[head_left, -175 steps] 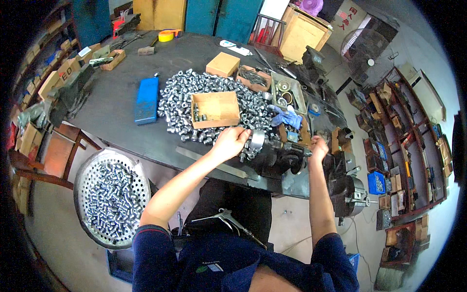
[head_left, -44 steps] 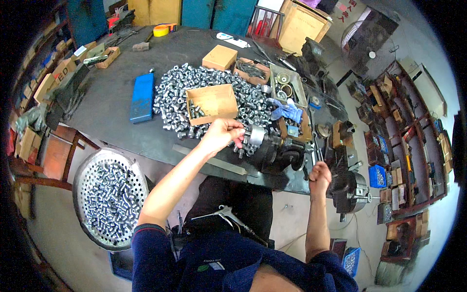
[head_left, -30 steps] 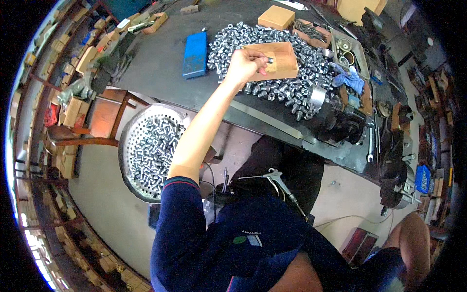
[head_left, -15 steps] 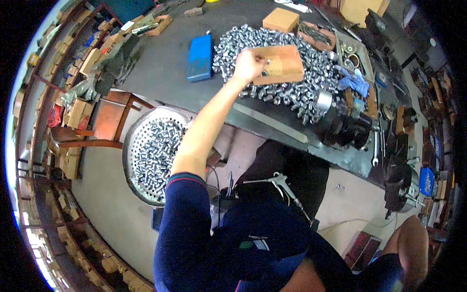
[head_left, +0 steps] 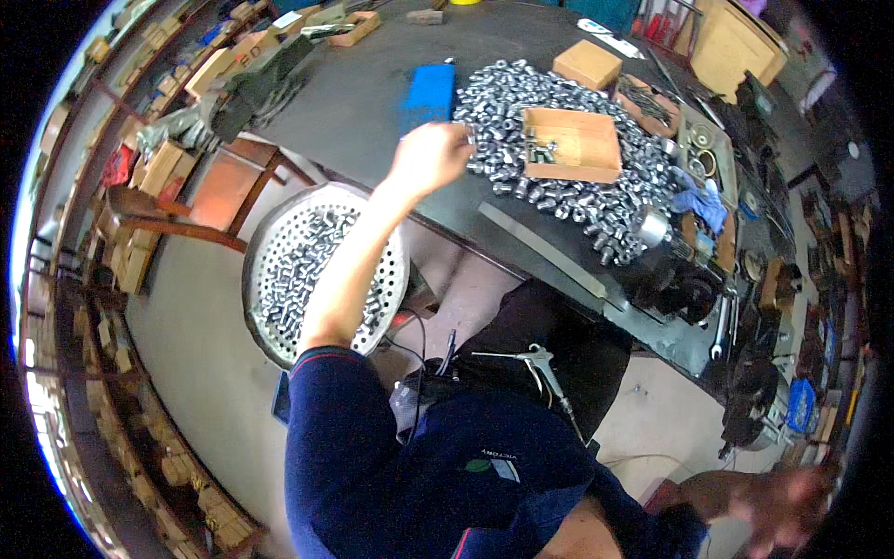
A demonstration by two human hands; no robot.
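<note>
My left hand (head_left: 430, 158) is closed above the table, beside the left edge of a big pile of small silvery metal pieces, short and cylindrical with holes (head_left: 503, 98). Whatever its curled fingers hold, if anything, is hidden. Right of it, an open cardboard box (head_left: 596, 147) sits on the pile, with a few of the pieces in its left end. Just behind the hand lies a blue flat box (head_left: 430, 91). Far off at the lower right is my right hand (head_left: 792, 508), smeared by motion, below a machine at the bench's end.
A round perforated metal pan (head_left: 264, 244) full of similar pieces stands left, beneath my left forearm. A wooden chair (head_left: 209, 191) is beyond it. An air blow gun (head_left: 540, 363) lies near my lap. A closed cardboard box (head_left: 587, 63) and wrenches (head_left: 724, 321) are on the table.
My left hand has moved out of the open cardboard box, leftward and nearer to me. My right hand has come into view at the lower right. The whole view has shifted slightly.
</note>
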